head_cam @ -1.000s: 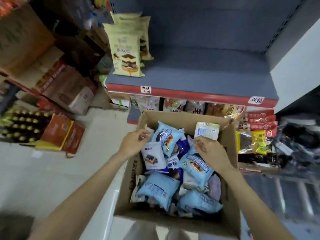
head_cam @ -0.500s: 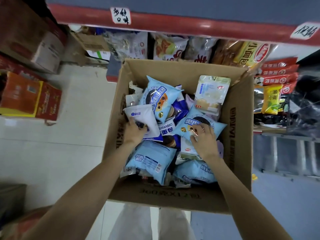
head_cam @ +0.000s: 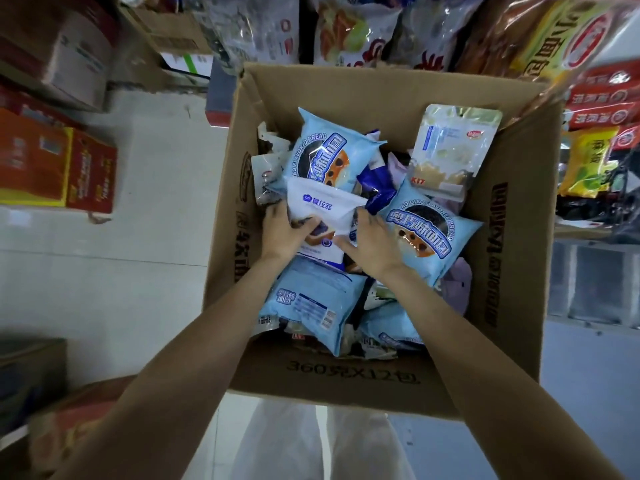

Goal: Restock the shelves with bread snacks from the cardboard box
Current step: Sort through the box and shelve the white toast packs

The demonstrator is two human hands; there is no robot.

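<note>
We've got a white bread pack w/ blue logo in the middle of the cardboard box, lying on top of the other snacks. Left hand grips its left edge – thumb curled over the front near the printed bread slice. Right hand is on the pack's right edge, thumb reaching across the lower front; whether its fingers wrap under we can't tell, they're hidden.

Just far of it, touching, sits a light-blue "flavored bread" pack, tilted. Another of the same kind lies right of our right hand, partly under the wrist. A third light-blue pack, back side up w/ barcode, is near side, below the left wrist. A pale clear-window pack leans at the far right corner of the box. Dark-blue and lilac wrappers show between them.

Outside the box – stocked snack bags on the low shelf at the far side, red packets far right, an orange-red carton on the tiled floor at left. White trousers show nearest, below the box.
</note>
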